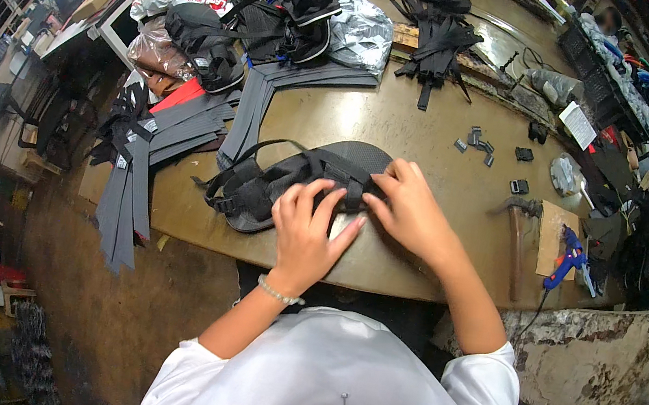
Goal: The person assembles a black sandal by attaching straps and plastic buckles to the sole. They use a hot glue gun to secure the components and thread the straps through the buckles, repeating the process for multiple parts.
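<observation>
A black strappy sandal (pixel 279 176) lies at the table's near side, toe end to the right and buckled heel straps to the left. My left hand (pixel 305 229), with a beaded bracelet at its wrist, rests its fingertips on the sandal's middle. Its fingers are apart, and the thumb stands away from them. At the toe end my right hand (pixel 406 205) is closed, thumb and fingers pinching the front strap at the sole's edge. My fingers partly hide the front straps.
Grey strips (pixel 186 131) hang over the table's left edge. Behind them are piled sandals (pixel 287 21) and plastic bags. Black straps (pixel 435 45) lie at the back. On the right are small buckles (pixel 518 186), a hammer (pixel 515 248) and a blue glue gun (pixel 569 259) with a cord.
</observation>
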A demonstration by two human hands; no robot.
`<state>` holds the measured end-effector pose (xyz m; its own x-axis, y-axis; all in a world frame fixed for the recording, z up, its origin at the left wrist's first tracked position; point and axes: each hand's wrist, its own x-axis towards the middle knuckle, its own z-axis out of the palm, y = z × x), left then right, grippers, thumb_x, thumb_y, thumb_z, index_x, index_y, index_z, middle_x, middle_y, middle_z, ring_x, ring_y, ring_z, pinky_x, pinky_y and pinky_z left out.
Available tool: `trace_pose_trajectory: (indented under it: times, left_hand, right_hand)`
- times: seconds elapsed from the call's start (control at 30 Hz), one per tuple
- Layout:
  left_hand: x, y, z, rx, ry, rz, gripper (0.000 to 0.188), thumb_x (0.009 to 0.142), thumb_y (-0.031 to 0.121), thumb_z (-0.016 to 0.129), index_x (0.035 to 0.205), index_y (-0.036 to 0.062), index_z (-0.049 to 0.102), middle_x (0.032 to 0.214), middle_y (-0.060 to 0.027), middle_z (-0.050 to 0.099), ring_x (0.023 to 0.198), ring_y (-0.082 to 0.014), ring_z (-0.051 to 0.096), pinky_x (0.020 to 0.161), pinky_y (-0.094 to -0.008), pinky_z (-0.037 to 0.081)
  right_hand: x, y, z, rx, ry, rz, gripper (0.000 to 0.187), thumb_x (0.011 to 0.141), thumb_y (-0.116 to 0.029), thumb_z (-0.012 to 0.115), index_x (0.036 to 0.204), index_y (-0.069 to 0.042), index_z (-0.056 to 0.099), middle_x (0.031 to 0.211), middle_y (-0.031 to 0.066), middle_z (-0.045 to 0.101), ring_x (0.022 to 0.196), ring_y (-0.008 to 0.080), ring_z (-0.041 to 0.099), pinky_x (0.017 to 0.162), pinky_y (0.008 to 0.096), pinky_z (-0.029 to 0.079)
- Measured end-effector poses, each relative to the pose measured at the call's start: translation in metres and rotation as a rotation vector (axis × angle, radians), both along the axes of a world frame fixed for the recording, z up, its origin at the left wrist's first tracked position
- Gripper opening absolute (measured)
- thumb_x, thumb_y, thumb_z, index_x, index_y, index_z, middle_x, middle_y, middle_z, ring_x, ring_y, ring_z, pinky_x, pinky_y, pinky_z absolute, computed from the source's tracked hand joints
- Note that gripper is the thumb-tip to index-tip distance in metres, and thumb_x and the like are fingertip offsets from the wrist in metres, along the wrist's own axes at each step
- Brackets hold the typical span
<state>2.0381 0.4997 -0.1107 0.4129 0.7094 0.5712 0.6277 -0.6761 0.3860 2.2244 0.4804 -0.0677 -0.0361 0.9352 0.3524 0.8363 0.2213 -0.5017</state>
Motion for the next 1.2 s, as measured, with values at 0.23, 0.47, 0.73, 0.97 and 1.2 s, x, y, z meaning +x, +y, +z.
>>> trace_pose_trajectory:
  times: [0.23,0.47,0.73,0.97,1.2]
  left_hand:
    - [0.000,0.019,0.001,-0.204,-0.050,-0.011,0.022,0.082,0.026,0.071,0.095,0.0083,0.069,0.093,-0.0025,0.067,0.101,-0.0249,0.049,0.092,-0.0422,0.028]
    - [0.000,0.021,0.005,-0.250,-0.087,-0.003,0.022,0.085,0.030,0.069,0.090,0.0093,0.070,0.089,-0.0026,0.068,0.098,-0.0241,0.050,0.091,-0.0411,0.028]
    - [-0.002,0.024,0.006,-0.296,-0.020,-0.042,0.024,0.084,0.035,0.069,0.092,0.0128,0.071,0.094,0.0034,0.068,0.099,-0.0222,0.049,0.094,-0.0431,0.025]
    - [-0.002,0.027,0.010,-0.374,-0.018,-0.044,0.024,0.084,0.036,0.070,0.093,0.0140,0.072,0.096,0.0054,0.068,0.100,-0.0214,0.048,0.095,-0.0429,0.024]
    - [-0.003,0.025,0.003,-0.343,-0.023,-0.061,0.022,0.083,0.035,0.070,0.093,0.0152,0.072,0.095,0.0056,0.067,0.102,-0.0234,0.048,0.097,-0.0447,0.023]
  right_hand:
    - [0.007,0.006,-0.019,-0.066,0.204,0.263,0.018,0.084,-0.014,0.068,0.087,0.002,0.062,0.084,0.0141,0.057,0.089,0.0321,0.054,0.080,0.0399,0.046]
    - [-0.003,0.005,-0.035,-0.107,0.443,0.020,0.018,0.090,-0.018,0.062,0.086,0.000,0.061,0.078,0.0104,0.056,0.080,0.0253,0.052,0.073,0.0327,0.043]
    - [-0.005,0.006,-0.043,-0.277,1.190,0.045,0.022,0.097,-0.024,0.059,0.084,-0.005,0.059,0.077,-0.0043,0.047,0.080,0.0068,0.043,0.071,0.0242,0.038]
    - [-0.013,0.006,-0.029,-0.187,0.604,-0.017,0.023,0.097,-0.024,0.058,0.083,-0.006,0.059,0.078,-0.0065,0.049,0.075,0.0044,0.042,0.068,0.0210,0.035]
    - [-0.011,0.005,-0.022,-0.373,1.102,0.020,0.024,0.096,-0.025,0.060,0.082,-0.005,0.059,0.073,-0.0070,0.048,0.072,0.0055,0.042,0.065,0.0230,0.036]
